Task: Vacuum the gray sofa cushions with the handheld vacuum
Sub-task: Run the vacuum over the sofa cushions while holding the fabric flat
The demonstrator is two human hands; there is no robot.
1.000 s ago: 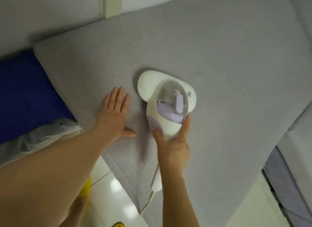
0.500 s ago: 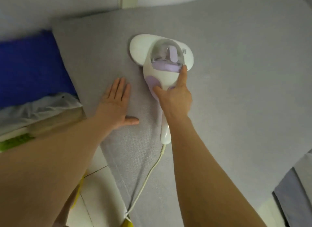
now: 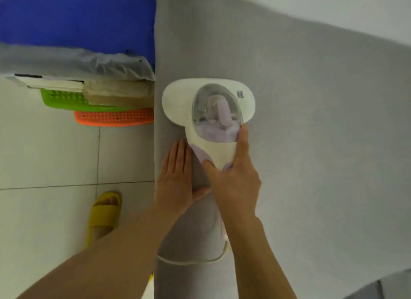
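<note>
Head view: my right hand [image 3: 235, 178] wraps the handheld vacuum [image 3: 209, 112] at the gray sofa cushion [image 3: 311, 120]'s left edge. My left hand [image 3: 175, 176] presses flat beside it. The right expanse likely remains.

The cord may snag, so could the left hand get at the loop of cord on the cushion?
Probably yes: the left hand lies flat and free on the cushion, and the cord loops uncovered just behind it, nearer the person.

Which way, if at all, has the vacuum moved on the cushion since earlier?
Yes. The vacuum has shifted toward the cushion's left edge; its head now sits just beyond the left hand.
</note>
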